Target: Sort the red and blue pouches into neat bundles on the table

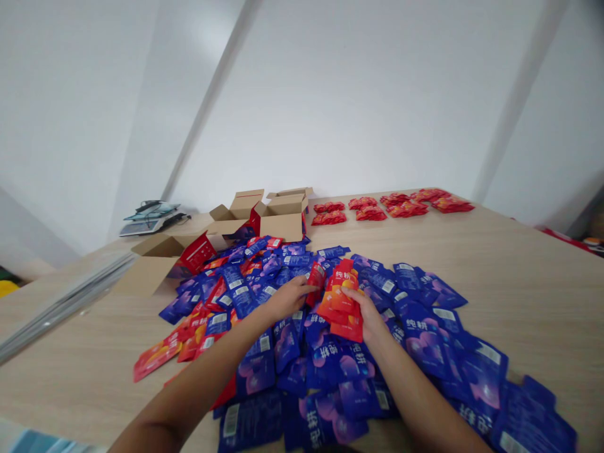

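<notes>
Glossy, flat blue pouches (pixel 325 358) sprawl in an uneven heap over the wood-grained surface (pixel 542 283), with red ones mixed in toward its left. Above the heap's middle, the right hand (pixel 369 314) grips a fan of at least two red pouches (pixel 340 305); just beside them, the left hand (pixel 291 296) has fingertips on another red pouch (pixel 315 275), whether pinching it I can't tell. Behind the heap's left stand at least three open cardboard boxes (pixel 283 228); behind its right, eight small red piles (pixel 371 214).
</notes>
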Available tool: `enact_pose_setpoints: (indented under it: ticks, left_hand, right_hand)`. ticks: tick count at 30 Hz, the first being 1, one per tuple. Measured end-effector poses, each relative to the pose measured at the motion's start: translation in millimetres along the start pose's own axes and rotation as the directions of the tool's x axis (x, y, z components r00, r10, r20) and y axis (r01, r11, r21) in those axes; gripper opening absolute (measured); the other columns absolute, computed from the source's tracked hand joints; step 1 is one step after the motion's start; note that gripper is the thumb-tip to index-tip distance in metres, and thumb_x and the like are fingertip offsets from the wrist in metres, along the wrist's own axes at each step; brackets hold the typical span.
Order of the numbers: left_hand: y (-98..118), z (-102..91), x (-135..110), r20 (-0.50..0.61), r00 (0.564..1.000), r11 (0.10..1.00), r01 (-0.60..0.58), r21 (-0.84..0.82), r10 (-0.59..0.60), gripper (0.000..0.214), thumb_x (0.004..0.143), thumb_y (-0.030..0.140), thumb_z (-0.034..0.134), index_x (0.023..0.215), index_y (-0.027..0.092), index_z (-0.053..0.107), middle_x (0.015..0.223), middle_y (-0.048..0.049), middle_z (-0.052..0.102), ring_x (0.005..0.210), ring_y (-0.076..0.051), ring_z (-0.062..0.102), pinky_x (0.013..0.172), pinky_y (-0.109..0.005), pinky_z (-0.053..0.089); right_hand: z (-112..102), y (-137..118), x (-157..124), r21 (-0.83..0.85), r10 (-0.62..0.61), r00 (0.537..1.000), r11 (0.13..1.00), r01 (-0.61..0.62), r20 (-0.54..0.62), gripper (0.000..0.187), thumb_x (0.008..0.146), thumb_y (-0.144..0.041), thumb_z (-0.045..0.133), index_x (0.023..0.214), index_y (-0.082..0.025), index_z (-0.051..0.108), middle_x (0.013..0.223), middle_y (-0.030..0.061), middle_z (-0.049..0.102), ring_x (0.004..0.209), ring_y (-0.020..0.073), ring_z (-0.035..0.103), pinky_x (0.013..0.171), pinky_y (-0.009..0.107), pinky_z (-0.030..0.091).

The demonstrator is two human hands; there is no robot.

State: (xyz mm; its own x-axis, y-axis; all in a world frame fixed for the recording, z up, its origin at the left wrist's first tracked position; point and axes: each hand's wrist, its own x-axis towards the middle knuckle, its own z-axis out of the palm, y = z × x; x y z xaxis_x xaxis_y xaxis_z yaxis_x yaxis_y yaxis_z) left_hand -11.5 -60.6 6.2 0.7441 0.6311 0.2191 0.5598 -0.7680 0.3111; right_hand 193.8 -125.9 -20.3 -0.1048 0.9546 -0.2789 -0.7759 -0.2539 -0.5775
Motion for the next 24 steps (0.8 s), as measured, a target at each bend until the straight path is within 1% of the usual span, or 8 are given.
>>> enact_pose_setpoints:
  ticks: [4, 8, 11, 13, 14, 16, 20, 24]
  left_hand:
    - [-3.1, -12.3, 9.7, -0.199, 0.98, 0.992, -0.004, 0.127, 0.029, 0.028, 0.083, 0.018, 0.049, 0.101, 0.026, 0.068, 0.088, -0.0061, 0.053, 0.088, -0.019, 0.048, 0.08, -0.032, 0.04]
    - [9.5, -31.5, 32.6, -0.517, 0.829, 0.964, 0.092, -0.251, -0.214, 0.018, 0.081, 0.035, 0.056, 0.082, 0.021, 0.068, 0.095, -0.0052, 0.056, 0.096, -0.02, 0.048, 0.087, -0.034, 0.039]
    - [27.4, -29.1, 50.2, -0.324, 0.803, 0.665, 0.117, -0.737, -0.5, 0.028, 0.078, 0.044, 0.056, 0.082, 0.017, 0.063, 0.079, -0.0031, 0.059, 0.075, -0.017, 0.054, 0.072, -0.03, 0.044]
    - [39.1, -15.3, 58.4, -0.113, 0.832, 0.433, 0.162, -0.887, -0.543, 0.031, 0.073, 0.045, 0.06, 0.083, 0.016, 0.061, 0.073, -0.0022, 0.06, 0.067, -0.016, 0.054, 0.066, -0.028, 0.043]
    - [43.7, -5.9, 61.3, -0.06, 0.838, 0.385, 0.184, -0.904, -0.542, 0.031, 0.071, 0.044, 0.061, 0.082, 0.016, 0.061, 0.073, -0.0021, 0.06, 0.066, -0.015, 0.055, 0.066, -0.027, 0.043]
    - [49.5, 13.7, 65.6, -0.078, 0.818, 0.449, 0.231, -0.863, -0.57, 0.024, 0.07, 0.04, 0.062, 0.075, 0.016, 0.06, 0.072, -0.0012, 0.059, 0.068, -0.015, 0.053, 0.067, -0.026, 0.041]
    - [50.5, 40.0, 73.2, -0.3, 0.734, 0.707, 0.331, -0.625, -0.609, 0.02, 0.072, 0.031, 0.059, 0.06, 0.018, 0.05, 0.069, 0.0008, 0.051, 0.074, -0.015, 0.048, 0.074, -0.028, 0.038]
    - [52.1, 42.2, 80.2, -0.34, 0.694, 0.673, 0.278, -0.686, -0.634, 0.024, 0.068, 0.035, 0.067, 0.074, 0.018, 0.052, 0.083, -0.0017, 0.055, 0.084, -0.017, 0.051, 0.081, -0.029, 0.039]
  right_hand:
    - [-1.9, -0.5, 2.4, -0.004, -0.01, 1.0, 1.0, 0.01, 0.01, 0.026, 0.059, -0.023, 0.074, 0.083, -0.016, 0.067, 0.071, 0.0046, 0.073, 0.061, 0.0224, 0.069, 0.063, 0.036, 0.057]
    - [-2.0, -0.2, 4.0, -0.007, -0.078, 0.997, 0.997, 0.078, 0.014, 0.029, 0.058, -0.023, 0.075, 0.085, -0.016, 0.067, 0.071, 0.0042, 0.073, 0.061, 0.0225, 0.069, 0.062, 0.035, 0.056]
    - [-1.3, 2.2, 5.3, -0.015, -0.129, 0.992, 0.991, 0.129, 0.011, 0.031, 0.057, -0.022, 0.076, 0.087, -0.017, 0.066, 0.074, 0.0039, 0.074, 0.064, 0.0233, 0.069, 0.065, 0.036, 0.056]
    - [-0.9, 4.1, 6.8, -0.017, -0.168, 0.986, 0.986, 0.168, 0.01, 0.034, 0.057, -0.022, 0.077, 0.088, -0.018, 0.066, 0.077, 0.0033, 0.074, 0.069, 0.0237, 0.07, 0.067, 0.035, 0.056]
    - [-0.6, 4.8, 7.5, -0.018, -0.181, 0.983, 0.983, 0.181, 0.003, 0.034, 0.057, -0.024, 0.077, 0.089, -0.018, 0.065, 0.078, 0.0029, 0.074, 0.071, 0.0236, 0.07, 0.068, 0.034, 0.055]
    - [0.2, 5.2, 8.3, -0.007, -0.188, 0.982, 0.982, 0.188, -0.002, 0.035, 0.061, -0.032, 0.075, 0.092, -0.019, 0.065, 0.081, 0.0027, 0.074, 0.073, 0.0227, 0.07, 0.068, 0.034, 0.055]
    - [3.1, 4.0, 4.2, 0.009, -0.166, 0.983, 0.986, 0.166, 0.073, 0.039, 0.069, -0.042, 0.069, 0.101, -0.021, 0.062, 0.09, 0.0036, 0.073, 0.078, 0.0222, 0.069, 0.071, 0.035, 0.055]
    - [3.9, 3.2, -0.9, -0.037, -0.179, 0.982, 0.983, 0.181, 0.062, 0.047, 0.059, -0.027, 0.078, 0.103, -0.021, 0.061, 0.084, 0.0018, 0.073, 0.075, 0.0228, 0.07, 0.071, 0.036, 0.056]
